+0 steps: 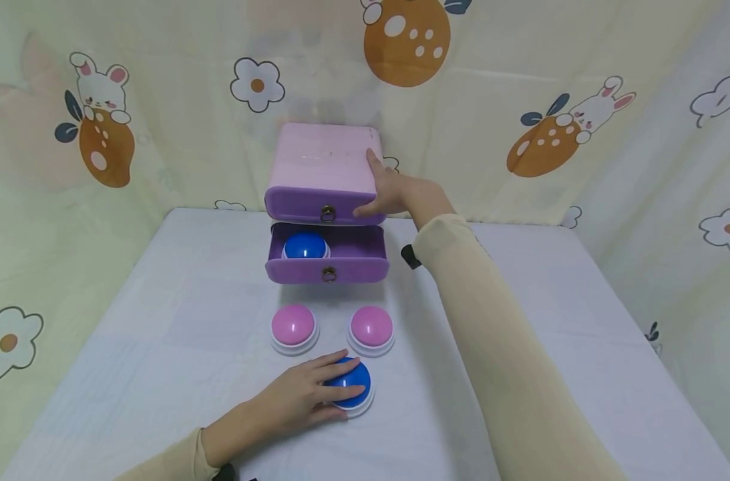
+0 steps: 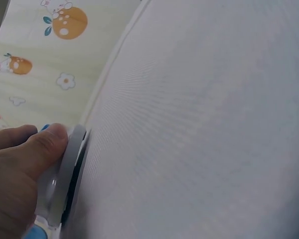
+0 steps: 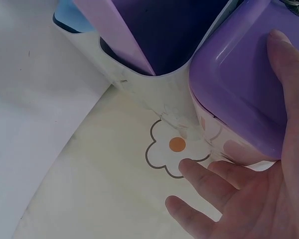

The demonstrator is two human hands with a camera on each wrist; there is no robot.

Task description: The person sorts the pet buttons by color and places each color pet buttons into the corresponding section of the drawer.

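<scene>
My left hand (image 1: 298, 394) holds a blue dome push button (image 1: 355, 381) with a white round base on the table. Its fingers spread over the dome, and in the left wrist view the thumb lies along the base's rim. My right hand (image 1: 395, 190) touches the right side of a pink chest of drawers (image 1: 325, 153). Its thumb rests on the purple front of the upper drawer (image 1: 298, 204), which is closed; in the right wrist view the other fingers are extended. Below, a purple drawer (image 1: 298, 270) stands pulled out with another blue push button (image 1: 304, 245) inside.
Two pink push buttons (image 1: 293, 325) (image 1: 371, 327) sit side by side between the chest and my left hand. A white cloth covers the table (image 1: 190, 300). Behind it hangs a curtain (image 1: 184, 133) printed with rabbits and flowers. A light blue front (image 3: 72, 17) shows in the right wrist view.
</scene>
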